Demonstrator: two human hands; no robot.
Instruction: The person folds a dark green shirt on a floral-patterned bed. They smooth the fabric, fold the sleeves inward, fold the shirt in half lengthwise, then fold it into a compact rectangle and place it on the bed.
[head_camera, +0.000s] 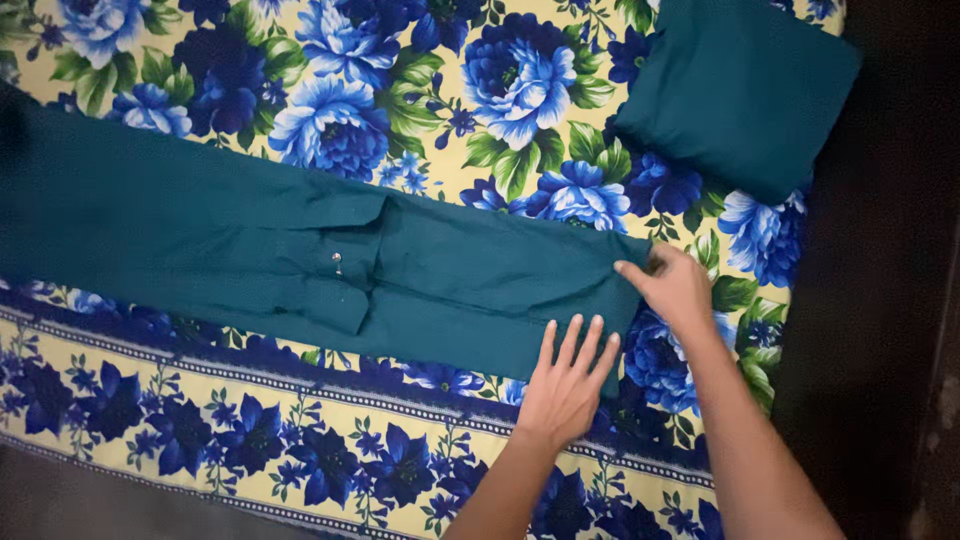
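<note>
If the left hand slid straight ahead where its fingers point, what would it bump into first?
The left hand already lies flat on the teal garment. Sliding straight on, it would cross more of that cloth, then probably the flowered sheet beyond.

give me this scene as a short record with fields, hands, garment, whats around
left hand: flat, fingers spread, pressing the lower edge of the teal garment
right hand: at the garment's right end, fingers on the cloth edge
garment: long, laid flat across the bed, small metal button near its middle
folded teal cloth: upper right, apart from the garment
floral bedsheet: yellow with blue flowers, under everything
</note>
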